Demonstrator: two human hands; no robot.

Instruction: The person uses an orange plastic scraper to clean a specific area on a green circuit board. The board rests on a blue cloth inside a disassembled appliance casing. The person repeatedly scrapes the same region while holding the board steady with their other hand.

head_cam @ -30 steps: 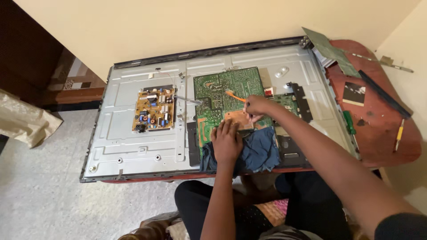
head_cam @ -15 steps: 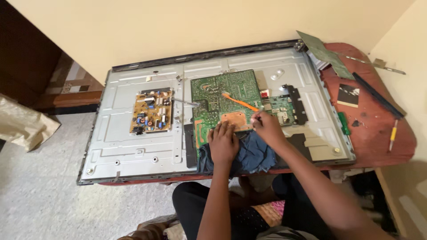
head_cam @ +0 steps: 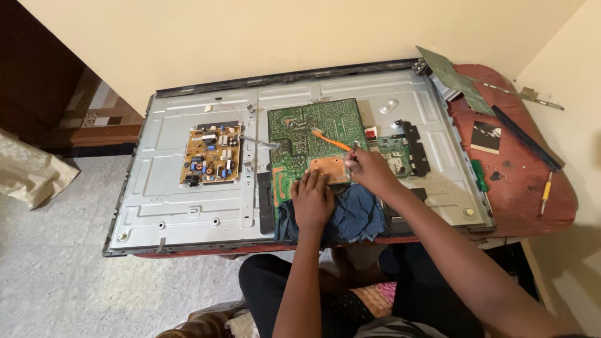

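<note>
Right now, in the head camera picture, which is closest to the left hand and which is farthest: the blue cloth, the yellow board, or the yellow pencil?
1. blue cloth, right under and beside the left hand.
2. yellow board, over to its left.
3. yellow pencil, far right on the red table.

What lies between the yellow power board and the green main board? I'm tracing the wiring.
In the head view, a grey cable crosses bare metal panel from the yellow board to the green board.

Head-mounted, looking steeply down from fairly near onto the metal panel (head_cam: pixel 188 200), probably tilted slightly left.
</note>
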